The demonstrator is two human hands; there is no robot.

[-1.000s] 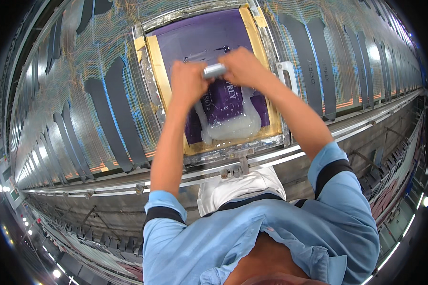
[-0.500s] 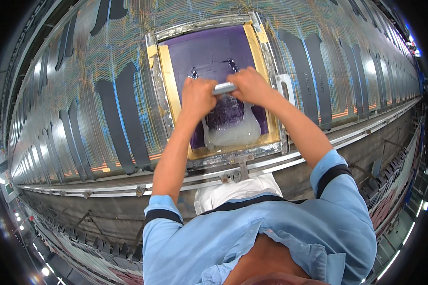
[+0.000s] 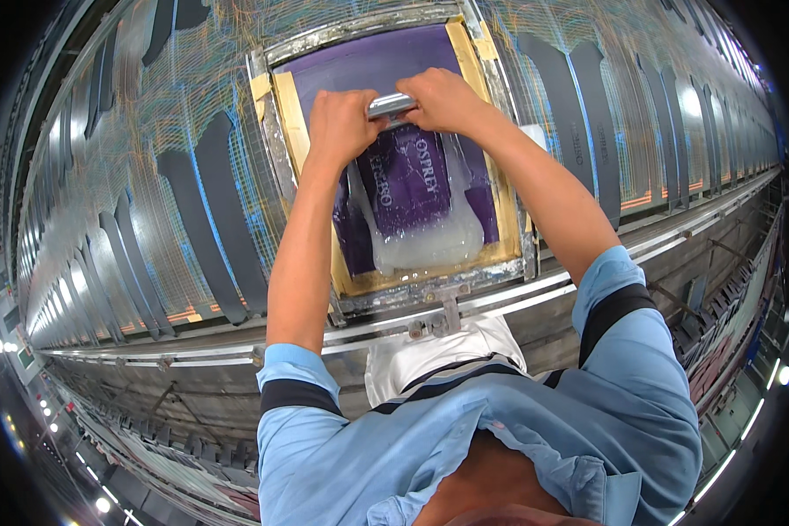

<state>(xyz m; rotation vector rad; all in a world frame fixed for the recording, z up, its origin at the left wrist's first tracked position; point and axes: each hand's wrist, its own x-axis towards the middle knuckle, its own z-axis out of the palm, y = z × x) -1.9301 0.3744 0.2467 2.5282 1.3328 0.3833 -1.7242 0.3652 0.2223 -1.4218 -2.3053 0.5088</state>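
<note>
Both of my hands grip the grey metal handle of a squeegee (image 3: 392,106). My left hand (image 3: 340,125) is closed around its left end, and my right hand (image 3: 443,101) wraps the right end. The squeegee is over the far part of a purple printing screen (image 3: 386,54); its blade is mostly hidden by my hands. Around the mesh runs a worn metal screen frame (image 3: 368,33), with yellowish tape along the inner sides. Milky translucent paste (image 3: 430,250) pools at the screen's near end, with thin streaks running up both sides of a lettered dark purple area.
Beneath the frame, a long table carries rows of dark cut panels (image 3: 188,188) among many coloured lines. A metal rail (image 3: 587,266) follows its near edge, and a bracket (image 3: 451,314) meets it below the frame. A white piece (image 3: 533,136) sits at the frame's right side.
Both hands have pushed the squeegee away from me, toward the screen's far end and slightly left. More of the lettered purple area now shows behind it.
</note>
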